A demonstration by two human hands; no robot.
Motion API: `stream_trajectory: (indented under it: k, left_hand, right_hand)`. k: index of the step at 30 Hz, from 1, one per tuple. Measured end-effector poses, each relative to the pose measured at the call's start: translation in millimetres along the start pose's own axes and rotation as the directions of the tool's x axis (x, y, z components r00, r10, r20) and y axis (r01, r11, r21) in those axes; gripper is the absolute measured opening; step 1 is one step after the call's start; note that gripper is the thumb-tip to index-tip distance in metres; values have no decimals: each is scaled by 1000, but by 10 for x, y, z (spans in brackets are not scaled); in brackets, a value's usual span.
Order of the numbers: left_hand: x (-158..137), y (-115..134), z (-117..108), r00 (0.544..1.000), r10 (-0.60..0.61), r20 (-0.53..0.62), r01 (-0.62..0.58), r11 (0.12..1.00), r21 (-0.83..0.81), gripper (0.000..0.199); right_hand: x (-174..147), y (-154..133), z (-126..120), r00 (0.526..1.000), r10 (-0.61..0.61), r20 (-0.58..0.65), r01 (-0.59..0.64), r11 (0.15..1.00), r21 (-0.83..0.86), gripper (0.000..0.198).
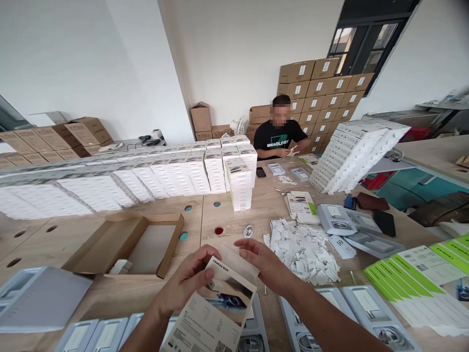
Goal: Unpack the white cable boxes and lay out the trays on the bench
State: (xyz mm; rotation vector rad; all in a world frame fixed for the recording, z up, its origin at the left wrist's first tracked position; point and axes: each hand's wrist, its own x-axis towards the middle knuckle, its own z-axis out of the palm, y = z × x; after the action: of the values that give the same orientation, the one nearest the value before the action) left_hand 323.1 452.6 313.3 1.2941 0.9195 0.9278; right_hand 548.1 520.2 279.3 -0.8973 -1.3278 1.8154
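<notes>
Step looks like end-flap work (240,264) on the white rectangular printed cardboard box (220,313) I see over a pale-blue moulded tray (262,323), left hand (188,276) clamped on box edge, right hand (269,264) pinching the whitish flap; next calls for steady left grip.

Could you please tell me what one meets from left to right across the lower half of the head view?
Pale moulded packaging, open cardboard box, printed box held in the left hand, heap of white pieces, overlapping green-and-white printed packages.
</notes>
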Motion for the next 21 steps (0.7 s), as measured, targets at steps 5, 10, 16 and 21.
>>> stream_trajectory:
  k: [5,10,16,21]
  left_hand:
    - [11,-35,62,1000,14,27,-12,995,-102,33]
    - [17,-89,69,1000,9,-18,-9,1000,-18,51]
    - [21,-141,-10,997,51,-50,-44,990,134,33]
    - [32,-226,-19,967,129,-222,-107,989,105,24]
  right_hand:
    - [-63,50,21,987,-157,-18,143,936,-322,29]
    - [-165,-70,88,916,-396,66,356,727,-587,22]
    - [-174,-115,100,937,-349,38,324,817,-476,22]
    - [-223,19,72,965,-249,86,263,923,-281,24]
